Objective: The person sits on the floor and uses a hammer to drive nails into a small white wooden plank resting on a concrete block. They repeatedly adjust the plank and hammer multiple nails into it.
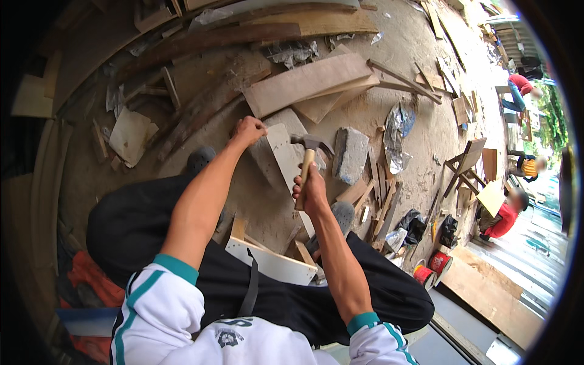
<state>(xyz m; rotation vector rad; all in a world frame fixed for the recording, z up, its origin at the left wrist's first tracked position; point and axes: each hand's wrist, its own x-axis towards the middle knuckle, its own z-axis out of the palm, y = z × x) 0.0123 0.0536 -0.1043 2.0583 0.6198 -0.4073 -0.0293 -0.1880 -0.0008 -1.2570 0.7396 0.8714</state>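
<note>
Gripping hammer (pixel 308 163) in right hand (pixel 314 190), left hand (pixel 248 131) at hammer's ten o'clock, curled near board (pixel 285 153), hold can't be told; a stray swing might bruise its fingers

Arms (pixel 204 188) extended; left fingers (pixel 259 129) bent, right fingers (pixel 297 188) curled.
</note>
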